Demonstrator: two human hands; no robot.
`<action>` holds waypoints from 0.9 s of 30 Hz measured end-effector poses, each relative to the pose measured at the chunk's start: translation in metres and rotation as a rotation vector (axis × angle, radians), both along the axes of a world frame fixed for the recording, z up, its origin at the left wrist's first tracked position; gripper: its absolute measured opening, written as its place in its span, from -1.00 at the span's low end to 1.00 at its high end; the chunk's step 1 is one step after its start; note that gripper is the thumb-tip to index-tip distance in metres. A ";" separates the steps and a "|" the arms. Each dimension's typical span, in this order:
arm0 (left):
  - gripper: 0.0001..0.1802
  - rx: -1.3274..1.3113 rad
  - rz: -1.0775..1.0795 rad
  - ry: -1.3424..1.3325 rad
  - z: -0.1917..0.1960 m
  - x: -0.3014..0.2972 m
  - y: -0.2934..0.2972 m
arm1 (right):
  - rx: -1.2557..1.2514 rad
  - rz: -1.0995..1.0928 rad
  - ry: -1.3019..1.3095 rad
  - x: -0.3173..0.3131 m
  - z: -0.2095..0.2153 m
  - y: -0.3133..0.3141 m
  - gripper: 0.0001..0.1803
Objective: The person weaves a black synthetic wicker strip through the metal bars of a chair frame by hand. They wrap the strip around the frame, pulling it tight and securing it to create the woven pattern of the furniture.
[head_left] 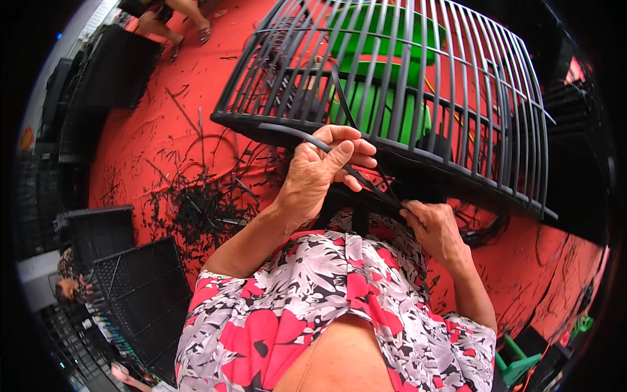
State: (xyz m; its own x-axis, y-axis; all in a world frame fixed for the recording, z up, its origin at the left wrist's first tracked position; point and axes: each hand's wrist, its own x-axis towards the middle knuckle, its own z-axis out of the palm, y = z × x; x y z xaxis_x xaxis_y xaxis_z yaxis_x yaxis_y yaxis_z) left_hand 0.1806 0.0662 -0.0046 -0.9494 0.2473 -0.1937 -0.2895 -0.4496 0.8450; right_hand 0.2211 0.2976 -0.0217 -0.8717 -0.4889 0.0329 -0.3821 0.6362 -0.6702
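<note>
Fingers of the left hand [318,171] curl around a black strip [307,138] at the basket frame [418,85]; the right hand [432,228] pinches its thin end.

Watching the head cam here: middle of the frame, the left hand [320,171] is curled around a flat black strip [294,132] that lies along the lower rim of a big black barred basket frame [418,85] filling the upper right. The right hand [434,228] sits just below and right of it, fingers pinching thin black strands [372,186] running up toward the left hand. A green plastic stool [379,72] shows through the bars. Left of centre, black offcuts [196,202] litter the red floor [157,130]. Black crates [137,287] are stacked at lower left, and someone's sandalled feet [189,32] are at the top left.
</note>
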 end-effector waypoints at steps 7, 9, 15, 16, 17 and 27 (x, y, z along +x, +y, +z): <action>-0.64 0.019 0.174 -0.023 -0.007 0.004 -0.011 | 0.283 0.074 0.360 0.008 0.002 -0.011 -0.68; -0.63 -0.011 0.162 -0.004 -0.005 0.004 -0.012 | 0.335 0.124 0.377 0.009 0.003 -0.012 -0.62; -0.75 -0.120 0.114 0.050 -0.007 0.007 -0.007 | 0.361 0.196 0.177 0.007 0.012 -0.013 -0.69; -0.75 -0.061 0.120 0.038 -0.011 0.008 -0.009 | 0.241 0.216 0.100 0.000 0.025 -0.017 -0.66; -0.76 0.000 0.115 0.030 -0.012 0.007 -0.010 | 0.192 0.246 0.131 -0.008 0.038 -0.021 -0.62; -0.67 -0.008 -0.242 0.152 -0.014 0.022 0.014 | -0.943 -0.161 -0.351 -0.073 0.066 -0.079 -0.60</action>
State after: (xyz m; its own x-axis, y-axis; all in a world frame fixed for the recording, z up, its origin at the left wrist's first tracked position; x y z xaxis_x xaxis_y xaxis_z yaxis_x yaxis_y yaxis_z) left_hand 0.2023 0.0804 -0.0181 -0.8811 0.4695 -0.0566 -0.2573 -0.3755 0.8904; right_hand 0.1476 0.2184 0.0446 -0.9595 -0.2718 0.0739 -0.0240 -0.1825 -0.9829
